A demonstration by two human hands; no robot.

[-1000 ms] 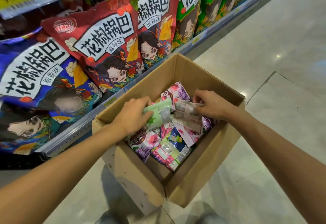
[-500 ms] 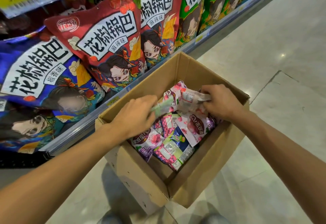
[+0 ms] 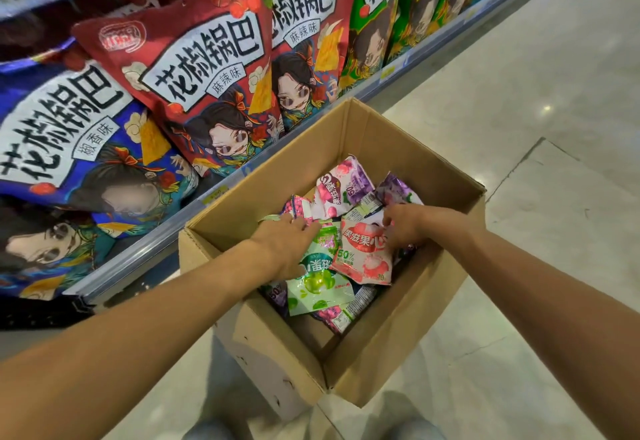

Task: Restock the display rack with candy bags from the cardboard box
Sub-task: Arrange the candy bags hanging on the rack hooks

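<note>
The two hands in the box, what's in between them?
In the head view, a pink candy bag lies between the left hand and the right hand, beside a green candy bag, all inside the cardboard box.

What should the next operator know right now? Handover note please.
Left hand: flat on a light green candy bag inside the brown cardboard box; grip unclear.
Right hand: fingers on a pink-and-white candy bag; not lifted.
Box sits on the floor beside the shelf of large red snack bags, holding mixed purple, pink and green bags.
Done: no bag visibly out of the box.
Left: lift bags, hang on rack.
</note>
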